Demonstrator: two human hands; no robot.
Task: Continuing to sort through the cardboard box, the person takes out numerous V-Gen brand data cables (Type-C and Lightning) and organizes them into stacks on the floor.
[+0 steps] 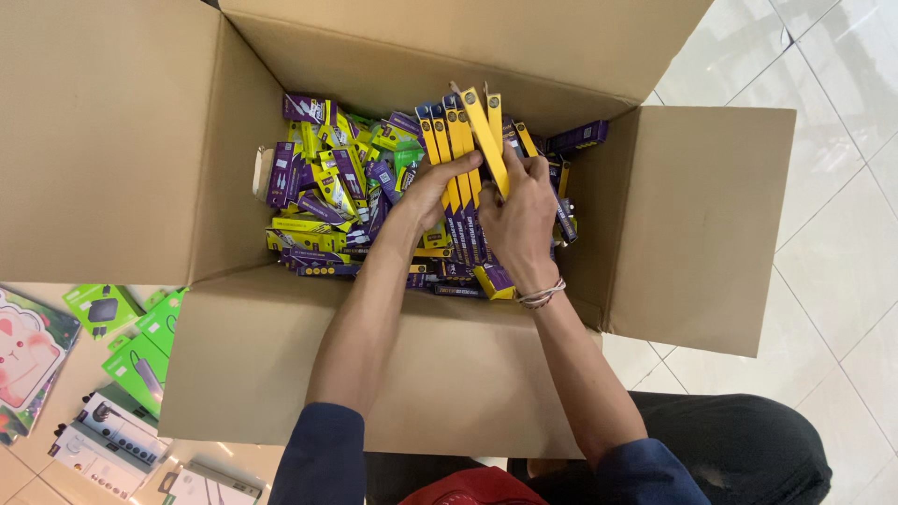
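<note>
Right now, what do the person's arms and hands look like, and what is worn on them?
Both hands, left hand and right hand, are bare, without gloves. Dark blue sleeves are pushed up above the elbows. A thin braided red-and-white wristband circles the right wrist.

One view only, from the head camera, and it looks almost straight down from above the person's own lap. The open cardboard box point(449, 374) fills most of the frame, close in, its flaps spread out to the picture's edges. The tiled floor point(842, 234) shows along the right side, and both forearms enter from the bottom edge.
</note>
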